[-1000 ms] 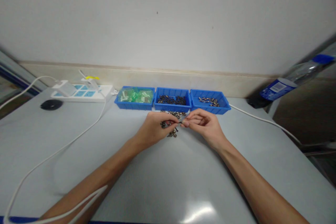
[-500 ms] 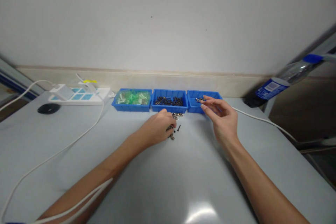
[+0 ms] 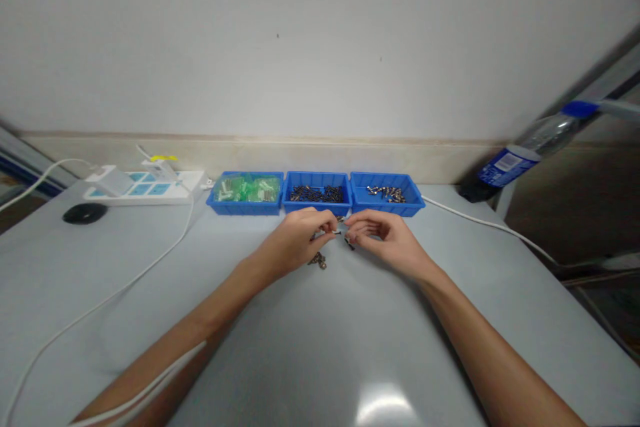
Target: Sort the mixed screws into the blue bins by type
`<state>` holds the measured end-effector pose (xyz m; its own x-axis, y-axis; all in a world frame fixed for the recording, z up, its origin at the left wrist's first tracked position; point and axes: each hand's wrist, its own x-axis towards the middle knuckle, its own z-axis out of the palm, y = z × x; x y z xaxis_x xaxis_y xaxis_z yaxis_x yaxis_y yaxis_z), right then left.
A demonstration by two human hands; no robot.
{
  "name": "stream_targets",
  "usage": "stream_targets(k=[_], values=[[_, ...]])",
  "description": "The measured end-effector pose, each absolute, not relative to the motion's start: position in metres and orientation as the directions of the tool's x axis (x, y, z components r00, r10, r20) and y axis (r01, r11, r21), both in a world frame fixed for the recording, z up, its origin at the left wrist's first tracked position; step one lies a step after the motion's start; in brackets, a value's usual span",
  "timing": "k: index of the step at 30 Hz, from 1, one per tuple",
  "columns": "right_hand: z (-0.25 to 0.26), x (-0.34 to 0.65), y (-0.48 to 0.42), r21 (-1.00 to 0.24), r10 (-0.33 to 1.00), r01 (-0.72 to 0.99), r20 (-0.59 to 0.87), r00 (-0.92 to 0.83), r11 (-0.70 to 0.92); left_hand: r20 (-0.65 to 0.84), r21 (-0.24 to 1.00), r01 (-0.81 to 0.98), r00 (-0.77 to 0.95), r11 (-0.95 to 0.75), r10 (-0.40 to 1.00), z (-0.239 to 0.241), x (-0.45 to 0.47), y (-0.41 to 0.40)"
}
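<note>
My left hand is closed in a pinch, with a small dark screw sticking out between thumb and forefinger. Facing it, my right hand has its fingers curled together at a small dark screw, low over the table. Below my left fingers lies a small heap of metal fasteners. More shiny pieces show between the hands, partly covered by the fingers. Behind stand a blue bin with dark screws and another blue bin with shiny metal fasteners.
A third blue bin holds green-tinted plastic bags. Farther left are a white power strip with plugs and a black round object. White cables cross the table. A dark drink bottle leans at the right.
My right hand has moved left and down from the right bin to the fasteners beside my left hand. That bin's contents are now uncovered. My left hand has shifted slightly, with a screw showing in its fingertips.
</note>
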<state>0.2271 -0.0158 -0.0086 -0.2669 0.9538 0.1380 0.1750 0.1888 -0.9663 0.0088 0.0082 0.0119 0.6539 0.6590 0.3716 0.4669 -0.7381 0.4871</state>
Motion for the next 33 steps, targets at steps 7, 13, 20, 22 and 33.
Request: stream_targets(k=[7,13,20,22,33], values=[[-0.009,0.22,-0.021,-1.0,0.941,-0.02,0.022,-0.339,0.016,0.507,0.526,0.448,0.517,-0.723,0.69,0.009,0.003,0.0],[-0.007,0.218,-0.021,-0.999,0.948,-0.052,0.031,-0.316,0.016,0.477,0.553,0.409,0.559,-0.726,0.678,0.012,0.001,-0.001],[-0.001,0.222,-0.014,-0.956,0.967,-0.213,0.161,0.198,0.203,0.512,0.437,0.476,0.567,-0.763,0.646,0.01,-0.013,0.009],[-0.001,0.225,-0.011,-0.95,0.936,-0.181,0.194,0.294,0.254,0.518,0.421,0.485,0.566,-0.767,0.642,0.01,-0.015,0.01],[-0.009,0.234,-0.018,-0.696,0.945,0.639,0.217,-0.244,0.326,0.49,0.375,0.497,0.61,-0.782,0.623,0.012,-0.023,0.013]])
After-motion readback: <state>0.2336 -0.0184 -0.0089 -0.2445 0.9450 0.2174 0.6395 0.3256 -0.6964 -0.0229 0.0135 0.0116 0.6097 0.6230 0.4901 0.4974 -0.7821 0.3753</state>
